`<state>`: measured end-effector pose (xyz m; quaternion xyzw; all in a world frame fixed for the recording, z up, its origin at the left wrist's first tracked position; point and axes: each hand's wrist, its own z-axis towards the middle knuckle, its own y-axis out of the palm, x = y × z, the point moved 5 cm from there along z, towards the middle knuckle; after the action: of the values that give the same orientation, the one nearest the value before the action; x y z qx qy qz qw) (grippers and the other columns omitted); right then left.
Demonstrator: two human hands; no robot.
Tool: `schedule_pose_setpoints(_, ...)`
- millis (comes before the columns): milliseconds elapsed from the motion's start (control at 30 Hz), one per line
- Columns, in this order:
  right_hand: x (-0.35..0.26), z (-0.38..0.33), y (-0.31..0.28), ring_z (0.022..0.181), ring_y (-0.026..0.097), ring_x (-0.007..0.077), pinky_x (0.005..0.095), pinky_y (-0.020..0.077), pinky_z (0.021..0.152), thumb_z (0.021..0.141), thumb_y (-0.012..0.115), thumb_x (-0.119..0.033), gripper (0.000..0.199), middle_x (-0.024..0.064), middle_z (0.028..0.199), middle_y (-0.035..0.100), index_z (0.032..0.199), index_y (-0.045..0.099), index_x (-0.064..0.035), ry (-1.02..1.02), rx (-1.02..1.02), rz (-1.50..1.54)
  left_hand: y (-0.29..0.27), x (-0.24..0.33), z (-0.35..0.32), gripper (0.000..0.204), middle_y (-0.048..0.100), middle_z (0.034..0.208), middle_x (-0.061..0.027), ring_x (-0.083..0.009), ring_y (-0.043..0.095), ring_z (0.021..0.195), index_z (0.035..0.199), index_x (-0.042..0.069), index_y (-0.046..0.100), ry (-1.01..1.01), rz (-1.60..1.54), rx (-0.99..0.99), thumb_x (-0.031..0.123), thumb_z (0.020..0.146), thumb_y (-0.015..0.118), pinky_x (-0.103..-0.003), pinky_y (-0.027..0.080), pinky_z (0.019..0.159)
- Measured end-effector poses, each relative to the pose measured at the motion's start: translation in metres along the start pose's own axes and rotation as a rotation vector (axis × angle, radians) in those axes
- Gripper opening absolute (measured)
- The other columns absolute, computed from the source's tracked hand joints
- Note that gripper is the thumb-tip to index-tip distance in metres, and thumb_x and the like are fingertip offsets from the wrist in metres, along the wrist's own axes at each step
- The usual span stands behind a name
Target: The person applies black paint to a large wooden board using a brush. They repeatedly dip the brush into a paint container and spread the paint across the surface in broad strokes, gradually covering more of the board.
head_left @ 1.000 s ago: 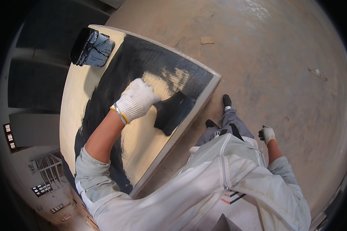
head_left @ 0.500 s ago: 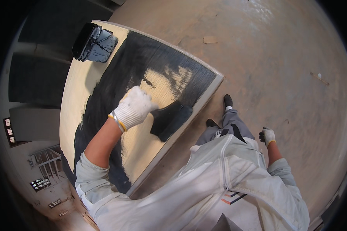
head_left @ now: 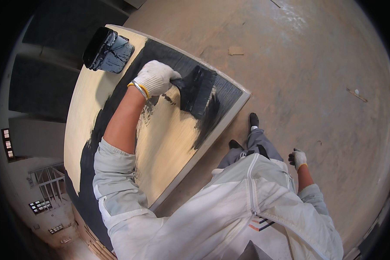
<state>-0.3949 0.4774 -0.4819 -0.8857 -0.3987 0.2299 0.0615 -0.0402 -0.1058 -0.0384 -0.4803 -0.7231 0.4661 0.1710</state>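
Observation:
My left hand (head_left: 154, 79), in a white knit glove with a yellow cuff edge, grips the handle of a wide black paintbrush (head_left: 198, 92). The bristles lie against a large pale yellow, wood-like panel (head_left: 160, 143) that is partly coated in black paint (head_left: 138, 65). Around a bare patch in its middle, the black runs along the far end and the left side. Well away from the panel, my right hand (head_left: 298, 159), gloved with a dark palm, hangs at my side with loosely bent fingers and nothing visible in it.
A paint-smeared bucket (head_left: 112, 52) stands on the panel's far left part. Dark boards (head_left: 43, 86) lie beyond the left side. On the brown floor are a small tan piece (head_left: 235, 51) and a thin stick (head_left: 356, 95). My feet (head_left: 253, 120) are beside the panel's right edge.
My left hand has moved the brush away from me, toward the panel's far end. Fresh black streaks cover part of the formerly bare upper patch. My right hand still hangs down.

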Motion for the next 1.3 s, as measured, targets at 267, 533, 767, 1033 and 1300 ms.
schedule_pose_setpoints(267,0.030,0.002,0.005,0.061,0.067,0.0289,0.0465,0.0556,0.055,0.104,0.056,-0.017,0.023,0.0106,0.082,0.069,0.123,0.067,-0.0136,0.042,-0.023,0.068,0.037,0.000,-0.059,0.040,0.078,0.099,-0.0154,-0.0384,0.076,0.093,0.134,0.020,0.075,-0.088,-0.129,-0.019,0.030,0.095,0.071,-0.050,0.061,0.083)
schedule_pose_setpoints(533,0.047,0.038,0.001,0.063,0.070,0.0317,0.0477,0.0565,0.054,0.104,0.057,-0.019,0.028,0.0128,0.083,0.071,0.131,0.066,-0.0139,0.081,-0.049,0.044,0.069,0.065,-0.081,0.044,0.078,0.098,-0.0206,-0.0390,0.078,0.087,0.138,0.008,0.061,-0.453,-0.230,0.037,0.038,0.105,0.060,-0.052,0.061,0.074)
schedule_pose_setpoints(767,-0.062,0.019,0.034,0.061,0.068,0.0274,0.0436,0.0553,0.052,0.105,0.054,-0.017,0.051,0.0111,0.086,0.071,0.156,0.053,-0.0185,-0.070,-0.096,-0.093,0.064,0.093,-0.078,0.037,0.079,0.093,-0.0215,-0.0389,0.080,0.083,0.127,0.002,0.061,-0.464,-0.193,0.005,0.032,0.106,0.056,-0.051,0.062,0.071)
schedule_pose_setpoints(1033,-0.073,0.010,0.048,0.062,0.069,0.0276,0.0445,0.0544,0.052,0.103,0.055,-0.013,0.058,0.0107,0.087,0.072,0.160,0.048,-0.0195,-0.070,-0.105,-0.083,0.069,0.076,-0.079,0.026,0.080,0.091,-0.0213,-0.0369,0.082,0.087,0.116,0.002,0.065,-0.504,-0.174,0.029,0.023,0.103,0.058,-0.050,0.063,0.072)
schedule_pose_setpoints(1300,-0.007,0.022,0.011,0.061,0.069,0.0290,0.0444,0.0530,0.050,0.105,0.052,-0.013,0.043,0.0128,0.086,0.072,0.147,0.060,-0.0181,0.118,-0.043,-0.077,0.069,0.080,-0.080,0.039,0.077,0.081,-0.0195,-0.0413,0.077,0.076,0.126,0.001,0.066,-0.392,-0.206,0.097,0.033,0.104,0.059,-0.054,0.059,0.070)
